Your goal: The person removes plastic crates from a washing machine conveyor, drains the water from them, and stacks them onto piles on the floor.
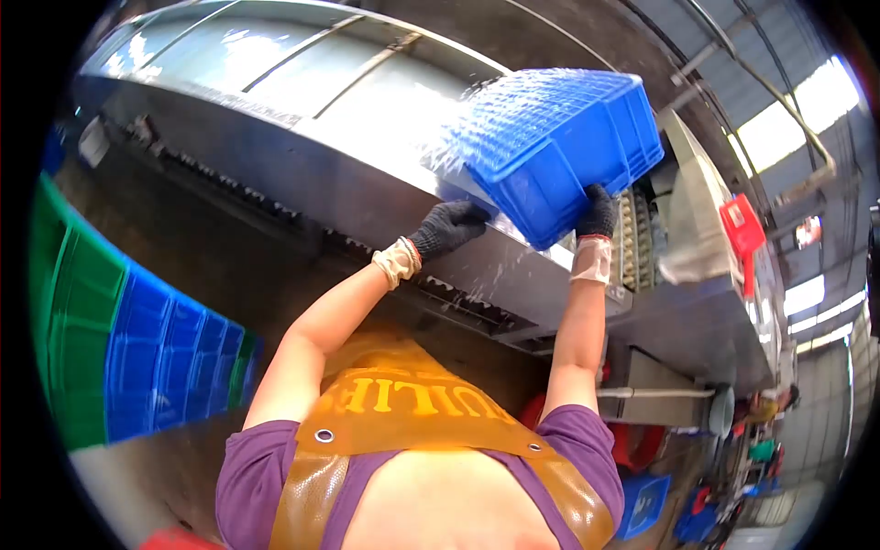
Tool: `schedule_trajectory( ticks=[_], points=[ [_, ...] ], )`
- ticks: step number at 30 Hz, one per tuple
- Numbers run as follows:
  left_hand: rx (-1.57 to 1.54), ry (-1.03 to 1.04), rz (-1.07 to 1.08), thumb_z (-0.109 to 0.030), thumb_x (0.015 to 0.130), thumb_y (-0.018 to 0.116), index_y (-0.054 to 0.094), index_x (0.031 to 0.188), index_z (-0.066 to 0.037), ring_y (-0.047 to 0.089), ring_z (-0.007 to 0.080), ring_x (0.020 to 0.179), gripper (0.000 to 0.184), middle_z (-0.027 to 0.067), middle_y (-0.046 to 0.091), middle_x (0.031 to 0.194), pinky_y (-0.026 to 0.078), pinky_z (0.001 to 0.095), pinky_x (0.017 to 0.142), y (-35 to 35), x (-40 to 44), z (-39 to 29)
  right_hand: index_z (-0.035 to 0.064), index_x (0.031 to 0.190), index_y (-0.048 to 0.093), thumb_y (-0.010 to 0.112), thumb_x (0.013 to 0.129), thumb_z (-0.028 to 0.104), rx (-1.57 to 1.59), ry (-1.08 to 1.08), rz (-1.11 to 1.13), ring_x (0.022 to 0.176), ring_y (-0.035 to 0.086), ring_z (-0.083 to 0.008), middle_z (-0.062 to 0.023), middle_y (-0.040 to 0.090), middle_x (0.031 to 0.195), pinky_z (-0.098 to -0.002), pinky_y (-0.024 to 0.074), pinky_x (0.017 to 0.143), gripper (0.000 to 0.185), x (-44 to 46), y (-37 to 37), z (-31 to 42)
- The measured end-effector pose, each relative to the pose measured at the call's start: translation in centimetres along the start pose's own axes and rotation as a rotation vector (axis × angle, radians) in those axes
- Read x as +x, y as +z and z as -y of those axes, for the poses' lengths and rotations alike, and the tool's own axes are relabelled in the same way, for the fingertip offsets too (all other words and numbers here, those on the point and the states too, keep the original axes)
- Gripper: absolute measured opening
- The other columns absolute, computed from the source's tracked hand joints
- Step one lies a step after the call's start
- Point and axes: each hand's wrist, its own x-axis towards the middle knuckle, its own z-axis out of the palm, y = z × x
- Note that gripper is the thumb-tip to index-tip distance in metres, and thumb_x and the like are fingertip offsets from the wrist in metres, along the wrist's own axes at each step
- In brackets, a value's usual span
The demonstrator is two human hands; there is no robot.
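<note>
A blue plastic crate (577,156) is tilted above the near edge of a long metal trough, its gridded face wet and throwing off spray. My right hand (598,213), in a dark knit glove, grips the crate's lower right side; part of the fingers is hidden behind it. My left hand (449,227), gloved alike, is by the trough edge just left of the crate's lower corner. Its fingers reach toward the crate and look loosely stretched, with no clear grip on it. Water drips below the crate between my hands.
The metal trough (206,115) with crossbars runs away to the left. Green crates (78,321) and blue crates (165,353) are stacked at my left. A red plastic item (742,225) hangs at the right, above a metal housing (697,339). A blue bin (644,504) stands low right.
</note>
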Motion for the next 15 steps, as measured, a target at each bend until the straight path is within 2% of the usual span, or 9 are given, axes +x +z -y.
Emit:
schedule_trajectory(
  ticks=[2,4,6,7,8,10,11,12,15],
  points=[
    [-0.005,0.048,-0.031,-0.007,0.079,0.063,0.062,0.095,-0.001,0.057,0.0106,0.081,0.017,0.0050,0.063,0.084,0.047,0.0251,0.075,-2.0,-1.8,-2.8,0.0014,0.104,0.055,0.063,0.064,0.007,-0.147,-0.175,0.065,0.080,0.057,-0.0211,-0.0092,0.060,0.091,-0.0333,0.0467,0.071,0.041,-0.3,3.5,0.4],
    [0.141,0.034,-0.066,-0.007,0.079,0.063,0.061,0.094,0.000,0.057,0.0105,0.080,0.017,0.0053,0.062,0.082,0.048,0.0252,0.073,-4.7,-3.8,-5.9,0.0016,0.103,0.053,0.062,0.059,0.003,-0.218,-0.221,0.150,0.080,0.055,-0.0210,-0.0074,0.057,0.093,-0.0315,0.0461,0.070,0.045,-1.8,7.1,0.9],
    [0.050,0.052,-0.224,-0.011,0.077,0.065,0.062,0.095,-0.001,0.058,0.0133,0.079,0.021,0.0088,0.063,0.083,0.047,0.0286,0.073,-7.1,-5.8,-8.3,0.0019,0.097,0.053,0.062,0.059,0.002,-0.182,-0.195,0.220,0.075,0.054,-0.0189,-0.0059,0.056,0.088,-0.0302,0.0454,0.067,0.039,-4.8,10.2,1.7],
    [0.271,0.260,-0.319,-0.017,0.074,0.068,0.057,0.105,-0.003,0.058,0.0191,0.084,0.035,0.0113,0.060,0.089,0.047,0.0316,0.075,-8.7,-6.4,-9.3,0.0022,0.097,0.052,0.063,0.059,0.003,-0.248,-0.298,0.264,0.073,0.054,-0.0173,-0.0048,0.057,0.085,-0.0304,0.0452,0.065,0.040,-5.2,10.7,1.2],
    [0.296,0.259,-0.357,-0.017,0.074,0.068,0.057,0.105,-0.003,0.058,0.0191,0.084,0.035,0.0113,0.060,0.089,0.047,0.0316,0.075,-10.0,-6.9,-11.6,0.0025,0.098,0.052,0.064,0.059,0.005,-0.311,-0.406,0.305,0.071,0.053,-0.0157,-0.0037,0.057,0.083,-0.0307,0.0451,0.063,0.041,-5.7,11.4,0.8],
    [0.785,0.547,-0.561,-0.030,0.073,0.070,0.048,0.118,-0.006,0.053,0.0270,0.098,0.056,0.0151,0.053,0.105,0.044,0.0372,0.083,-12.1,-8.1,-16.2,0.0035,0.097,0.051,0.065,0.058,0.007,-0.634,-0.701,0.290,0.068,0.054,-0.0163,-0.0046,0.057,0.080,-0.0300,0.0454,0.063,0.041,-7.1,12.7,0.4],
    [0.923,0.552,-0.582,-0.032,0.069,0.072,0.042,0.123,-0.005,0.049,0.0299,0.104,0.067,0.0168,0.048,0.113,0.041,0.0389,0.088,-13.2,-8.4,-17.1,0.0046,0.096,0.051,0.064,0.057,0.009,-0.519,-0.619,0.358,0.065,0.054,-0.0197,-0.0077,0.056,0.078,-0.0300,0.0460,0.062,0.042,-8.7,13.6,0.1],
    [1.057,0.553,-0.595,-0.035,0.066,0.074,0.037,0.127,-0.004,0.044,0.0328,0.111,0.078,0.0184,0.044,0.121,0.038,0.0406,0.093,-14.1,-8.6,-17.6,0.0044,0.098,0.051,0.062,0.056,0.009,-0.773,-0.917,0.341,0.065,0.057,-0.0253,-0.0114,0.057,0.077,-0.0322,0.0472,0.061,0.044,-10.1,14.3,0.4],
    [1.199,0.378,-0.644,-0.039,0.061,0.076,0.033,0.130,-0.006,0.041,0.0344,0.114,0.088,0.0184,0.042,0.122,0.038,0.0427,0.093,-15.8,-9.2,-15.9,0.0052,0.098,0.055,0.059,0.056,0.009,-0.865,-1.059,0.476,0.065,0.059,-0.0325,-0.0142,0.059,0.075,-0.0368,0.0486,0.060,0.043,-13.4,15.3,-0.5]
  ],
)
